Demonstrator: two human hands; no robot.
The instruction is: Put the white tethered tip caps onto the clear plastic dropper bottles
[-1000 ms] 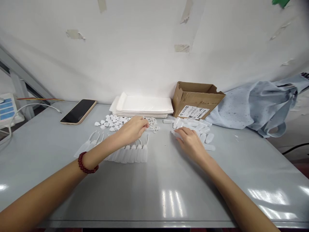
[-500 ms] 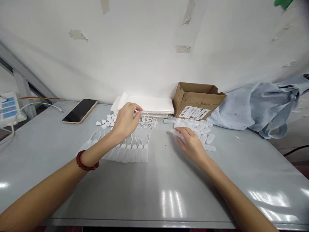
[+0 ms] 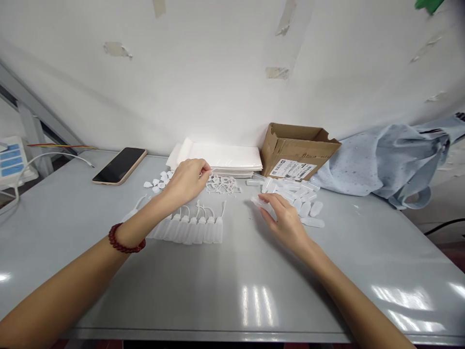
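My left hand, a red bead bracelet on its wrist, is raised above a tangle of thin white plastic loops; its fingertips pinch one small white loop. Below it lies a row of several clear little bottles with looped caps. My right hand holds a clear plastic tube between thumb and fingers, at the near edge of a pile of clear tubes. Small white cone-shaped caps are scattered left of the loops.
A stack of white trays and an open cardboard box stand against the wall. A phone lies at the back left, with a cable and a device beyond it. A blue-grey cloth bag is on the right of the grey table.
My left hand rose from the loop pile with one loop pinched and drew back left. My right hand picked a tube from the pile's edge and pulled it slightly toward me.
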